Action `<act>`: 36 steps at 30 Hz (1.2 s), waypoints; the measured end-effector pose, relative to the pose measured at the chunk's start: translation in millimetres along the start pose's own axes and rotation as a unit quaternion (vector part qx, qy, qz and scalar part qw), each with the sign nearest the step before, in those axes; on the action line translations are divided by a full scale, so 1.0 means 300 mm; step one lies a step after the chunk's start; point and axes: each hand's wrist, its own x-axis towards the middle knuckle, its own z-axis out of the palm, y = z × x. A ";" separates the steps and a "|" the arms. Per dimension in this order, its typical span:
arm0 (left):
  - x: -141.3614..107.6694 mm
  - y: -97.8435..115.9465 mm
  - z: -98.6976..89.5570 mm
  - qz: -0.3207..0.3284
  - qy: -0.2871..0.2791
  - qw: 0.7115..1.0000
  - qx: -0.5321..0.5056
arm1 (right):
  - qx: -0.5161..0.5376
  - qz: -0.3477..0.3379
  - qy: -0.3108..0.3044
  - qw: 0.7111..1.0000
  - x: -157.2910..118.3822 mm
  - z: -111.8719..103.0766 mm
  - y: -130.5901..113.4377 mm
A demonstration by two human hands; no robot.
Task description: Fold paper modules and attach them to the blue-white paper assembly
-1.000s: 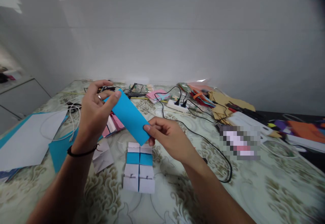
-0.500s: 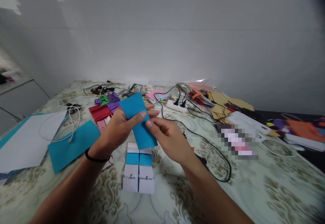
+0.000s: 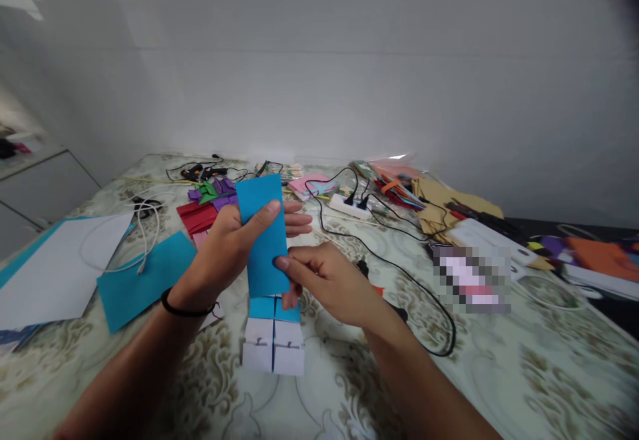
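A rectangular piece of blue paper (image 3: 264,243) is held up between both hands. My left hand (image 3: 232,247) grips it from the left, thumb across its front and fingers stretched out behind. My right hand (image 3: 329,280) pinches the paper's lower right edge between thumb and fingers. Below the sheet lies a folded white-and-blue paper piece (image 3: 288,357), split down the middle by a narrow blue line; its upper end is hidden behind the held paper.
White sheets (image 3: 54,273) and a larger blue sheet (image 3: 150,280) lie at left, with a white cable (image 3: 150,240) across them. Red folded paper (image 3: 196,217) sits beyond my left hand. A power strip (image 3: 349,207) with black cords and a blurred phone-like object (image 3: 469,277) are at right.
The blue paper has turned from a slant to nearly upright. My right hand has shifted down along its right edge, and the fingers now reach under the lower corner.
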 end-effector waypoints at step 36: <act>0.019 -0.004 -0.012 0.053 -0.044 0.978 0.199 | -0.119 -0.220 0.135 0.959 -0.017 -0.023 -0.018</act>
